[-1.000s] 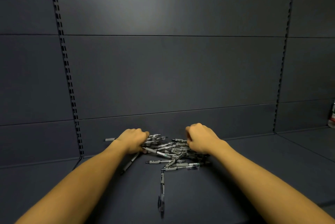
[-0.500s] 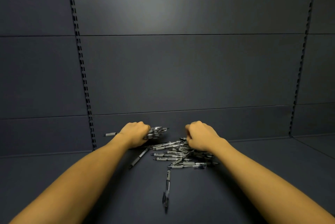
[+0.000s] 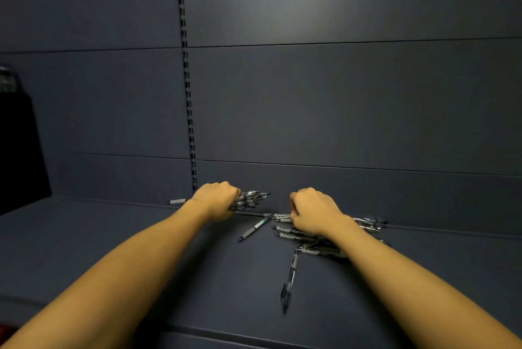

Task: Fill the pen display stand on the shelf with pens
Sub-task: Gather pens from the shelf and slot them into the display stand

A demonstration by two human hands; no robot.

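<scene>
Your left hand (image 3: 219, 200) is curled tight round a bundle of pens (image 3: 250, 198), slim grey-and-clear barrels poking out to the right. Your right hand (image 3: 313, 211) is fisted over the loose heap (image 3: 305, 235) on the matte dark shelf (image 3: 113, 235); can't tell what it's gripping. Two strays: one pen (image 3: 255, 227) between your hands, one (image 3: 289, 278) nearer you.

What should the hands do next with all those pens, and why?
Probably the right hand should close on a few more loose pens from the pile under it. The left hand already grips a bundle of pens, but many lie scattered on the shelf, one pen well apart. No display stand clearly shows in this view, so gathering seems to come first.
</scene>
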